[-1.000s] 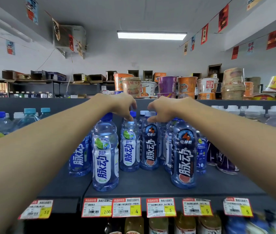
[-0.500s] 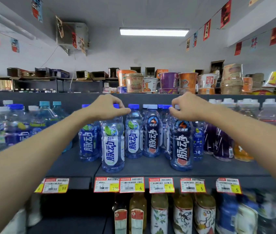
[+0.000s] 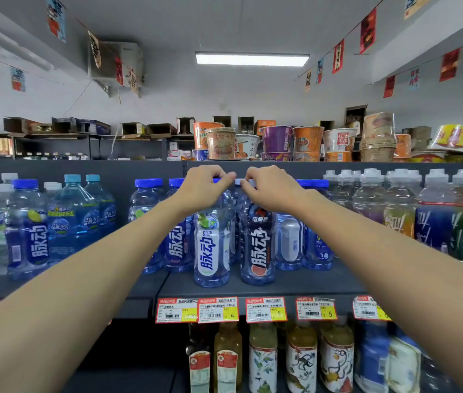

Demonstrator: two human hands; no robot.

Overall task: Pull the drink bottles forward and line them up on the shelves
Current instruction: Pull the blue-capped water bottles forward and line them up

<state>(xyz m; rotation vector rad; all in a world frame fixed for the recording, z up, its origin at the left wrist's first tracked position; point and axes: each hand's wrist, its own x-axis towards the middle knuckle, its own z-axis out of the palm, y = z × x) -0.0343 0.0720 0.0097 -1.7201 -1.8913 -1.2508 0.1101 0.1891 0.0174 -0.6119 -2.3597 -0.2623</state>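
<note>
Two blue drink bottles stand side by side near the front edge of the dark shelf (image 3: 295,285). My left hand (image 3: 204,187) grips the blue cap of the white-labelled bottle (image 3: 212,251). My right hand (image 3: 270,188) grips the cap of the dark-labelled bottle (image 3: 257,248). Both bottles are upright and close together. Behind them stand more blue-capped bottles (image 3: 178,239), partly hidden by my arms.
Water bottles (image 3: 71,217) fill the shelf to the left, white-capped juice bottles (image 3: 434,219) the right. Instant noodle cups (image 3: 277,139) sit on the top board. Price tags (image 3: 219,309) line the shelf edge. Tea bottles (image 3: 299,361) stand on the shelf below.
Both hands have come closer together, bringing the two front bottles side by side. The view has shifted back and the shelf sits lower in frame.
</note>
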